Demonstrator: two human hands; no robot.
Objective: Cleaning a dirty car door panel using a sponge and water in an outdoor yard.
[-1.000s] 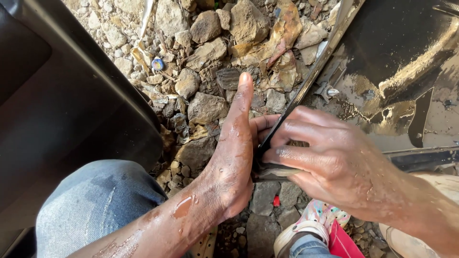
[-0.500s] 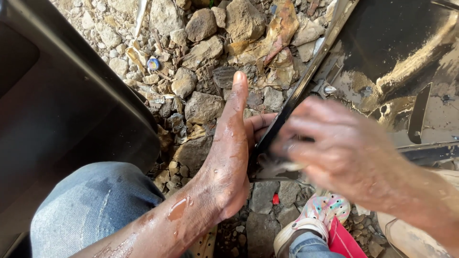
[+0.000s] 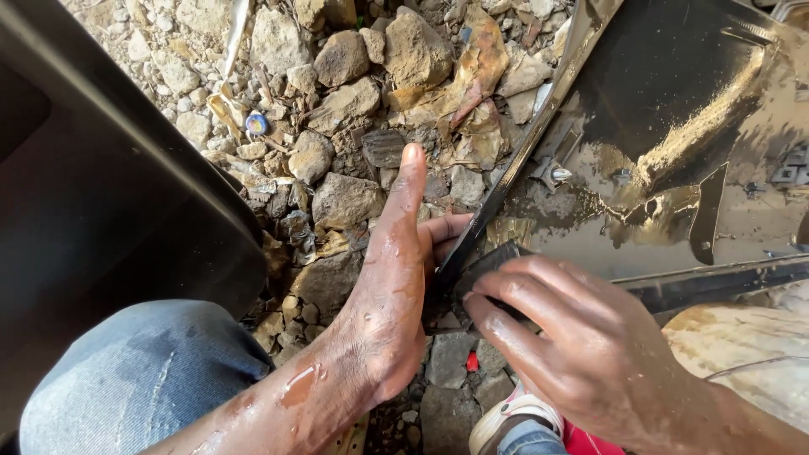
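Our left hand (image 3: 392,295) stood on edge, the thumb stretched straight up and away from us, the palm turned toward the right. The other left fingers (image 3: 447,229) curled inward from behind the palm, only partly in view. The skin was wet and streaked with mud, and the wet left forearm (image 3: 278,404) ran down toward the lower left. Our right hand (image 3: 565,337) came in from the lower right, back upward, with the knuckles bent and the fingers (image 3: 497,324) bunched and pressed down just beside the left palm. The right wrist ran off toward the bottom right corner. Our left knee (image 3: 143,379), in wet blue denim, was bent at the lower left.
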